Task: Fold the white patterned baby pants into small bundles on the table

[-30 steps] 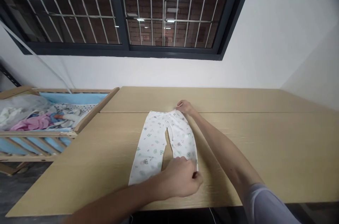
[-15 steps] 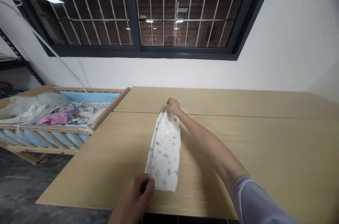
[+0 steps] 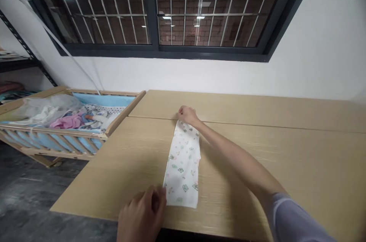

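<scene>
Crib (image 3: pixel 126 110) with clothes (image 3: pixel 68 121) stood far left, beside the table (image 3: pixel 286 150). Left hand (image 3: pixel 143 215) pinched the near left corner of the pants (image 3: pixel 183 165), which lay folded lengthwise and flat on the table. Right hand (image 3: pixel 187 115) gripped their far end, its arm (image 3: pixel 237 162) reaching in from near right.

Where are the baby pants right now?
In the head view, the baby pants lie folded lengthwise on the wooden table, centre-left, between the right hand at the far end and the left hand at the near end.
</scene>
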Tool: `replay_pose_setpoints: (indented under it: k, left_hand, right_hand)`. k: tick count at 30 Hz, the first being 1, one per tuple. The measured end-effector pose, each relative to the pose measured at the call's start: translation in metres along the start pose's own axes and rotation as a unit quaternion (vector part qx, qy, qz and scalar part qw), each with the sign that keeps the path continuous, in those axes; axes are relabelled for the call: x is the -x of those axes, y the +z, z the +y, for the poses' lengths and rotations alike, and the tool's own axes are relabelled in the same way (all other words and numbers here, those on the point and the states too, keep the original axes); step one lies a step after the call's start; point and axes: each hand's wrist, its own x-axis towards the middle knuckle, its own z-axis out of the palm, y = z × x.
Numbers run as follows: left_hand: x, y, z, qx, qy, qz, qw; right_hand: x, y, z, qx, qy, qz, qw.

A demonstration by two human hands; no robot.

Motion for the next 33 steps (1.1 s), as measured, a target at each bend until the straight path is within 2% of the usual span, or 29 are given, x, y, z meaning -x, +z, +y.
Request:
replay_pose_setpoints:
  k: [3, 5, 6, 8, 11, 15, 17, 20, 23, 26, 28, 30, 33]
  left_hand:
    - [-0.004, -0.005, -0.001, 0.036, 0.192, 0.090, 0.977]
    - [-0.007, -0.004, -0.002, 0.066, 0.302, 0.097, 0.946]
    - [-0.008, -0.003, -0.002, 0.072, 0.331, 0.090, 0.936]
    - [-0.008, 0.003, -0.004, 0.068, 0.362, 0.069, 0.927]
    - [-0.005, 0.012, -0.009, 0.041, 0.388, 0.043, 0.920]
    - [-0.002, 0.018, -0.017, 0.010, 0.420, 0.066, 0.905]
    - [-0.001, 0.019, -0.018, 0.002, 0.432, 0.084, 0.898]
    - [0.005, 0.021, -0.015, -0.011, 0.429, 0.112, 0.896]
    - [0.016, 0.028, -0.009, -0.022, 0.396, 0.149, 0.906]
    - [0.027, 0.038, -0.008, -0.036, 0.359, 0.179, 0.915]
    - [0.031, 0.045, -0.009, -0.055, 0.347, 0.189, 0.917]
    - [0.034, 0.050, -0.011, -0.070, 0.345, 0.197, 0.915]
    - [0.036, 0.055, -0.013, -0.079, 0.349, 0.204, 0.911]
  right_hand:
    - [0.050, -0.020, -0.004, -0.028, -0.094, -0.026, 0.995]
    - [0.097, -0.031, -0.006, -0.052, -0.184, -0.074, 0.979]
    - [0.123, -0.035, -0.006, -0.055, -0.215, -0.106, 0.969]
    - [0.172, -0.037, -0.003, -0.041, -0.271, -0.146, 0.950]
    - [0.230, -0.031, 0.007, -0.002, -0.340, -0.156, 0.927]
    - [0.269, -0.019, 0.024, 0.016, -0.350, -0.135, 0.927]
    - [0.273, -0.017, 0.028, 0.021, -0.340, -0.135, 0.931]
    - [0.266, -0.022, 0.024, 0.027, -0.343, -0.155, 0.926]
    - [0.246, -0.022, 0.013, 0.003, -0.397, -0.190, 0.898]
    - [0.224, -0.008, 0.005, -0.027, -0.459, -0.237, 0.856]
    - [0.211, 0.007, 0.006, -0.033, -0.472, -0.267, 0.840]
    - [0.196, 0.019, 0.011, -0.031, -0.467, -0.289, 0.835]
    - [0.166, 0.028, 0.025, -0.014, -0.437, -0.303, 0.847]
